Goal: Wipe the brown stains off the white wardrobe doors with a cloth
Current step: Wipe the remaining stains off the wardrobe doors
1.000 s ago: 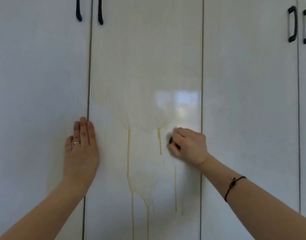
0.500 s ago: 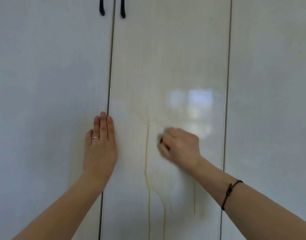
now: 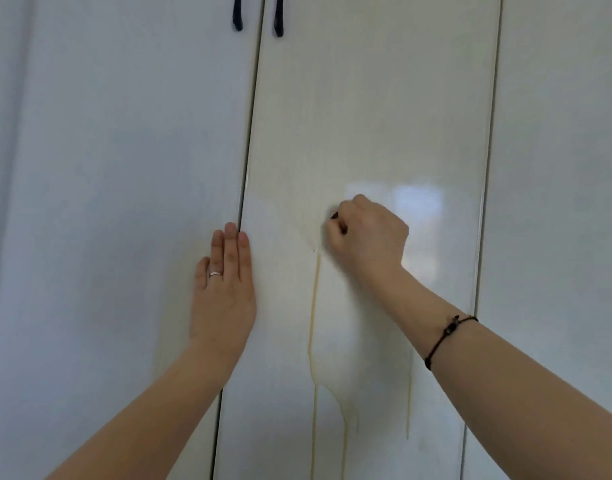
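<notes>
While our left hand (image 3: 225, 289) lies flat with fingers straight over the seam between two doors, our right hand (image 3: 370, 233) is curled tight round the cloth (image 3: 335, 216), only a dark scrap showing, pressed against the middle door (image 3: 366, 98). Brown stains (image 3: 315, 306) run from just left of that fist toward the door's bottom edge.

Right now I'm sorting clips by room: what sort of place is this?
Likely a bedroom or dressing room: tall glossy white doors fill the view, with paired dark handles, as on a fitted wardrobe.
</notes>
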Available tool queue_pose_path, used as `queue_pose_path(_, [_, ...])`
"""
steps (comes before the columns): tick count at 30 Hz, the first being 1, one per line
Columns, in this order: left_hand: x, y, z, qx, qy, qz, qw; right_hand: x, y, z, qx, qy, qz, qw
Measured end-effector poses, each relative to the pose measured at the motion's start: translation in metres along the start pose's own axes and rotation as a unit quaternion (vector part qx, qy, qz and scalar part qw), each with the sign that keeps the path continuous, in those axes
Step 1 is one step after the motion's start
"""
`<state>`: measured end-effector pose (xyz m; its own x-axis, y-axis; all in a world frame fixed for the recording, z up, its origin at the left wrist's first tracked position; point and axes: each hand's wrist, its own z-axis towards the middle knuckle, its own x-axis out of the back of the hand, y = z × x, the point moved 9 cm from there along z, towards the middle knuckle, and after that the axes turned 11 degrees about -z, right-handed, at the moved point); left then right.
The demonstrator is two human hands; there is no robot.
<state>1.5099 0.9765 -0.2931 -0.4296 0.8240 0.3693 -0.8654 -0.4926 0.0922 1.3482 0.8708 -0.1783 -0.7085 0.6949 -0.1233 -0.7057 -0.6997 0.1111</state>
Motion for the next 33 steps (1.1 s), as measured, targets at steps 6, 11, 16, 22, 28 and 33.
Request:
queue_pose_path(6, [0.002,-0.002,0.002,0.006,-0.005,-0.007,1.0,0.013,-0.018,-0.058,0.299,-0.007,0.034,0.954])
queue_pose_path(11, [-0.003,-0.003,0.001,-0.003,-0.01,0.007,1.0,0.0,0.024,0.034,-0.019,-0.018,-0.01,1.0])
queue_pose_path(16, [-0.004,-0.003,0.0,0.006,-0.025,0.009,1.0,-0.011,-0.047,0.015,0.036,-0.038,-0.008,0.999])
queue_pose_path(22, [-0.004,-0.004,0.002,0.007,-0.026,0.005,1.0,0.01,-0.053,-0.059,0.284,-0.015,0.047,0.958])
queue_pose_path(28, [-0.005,-0.005,0.003,0.012,-0.031,0.006,0.999,-0.009,-0.014,0.035,0.012,-0.02,-0.009,1.0])
queue_pose_path(33, [-0.007,-0.004,0.001,0.015,-0.034,0.008,0.999,-0.013,-0.058,0.025,0.019,-0.027,0.003,0.999])
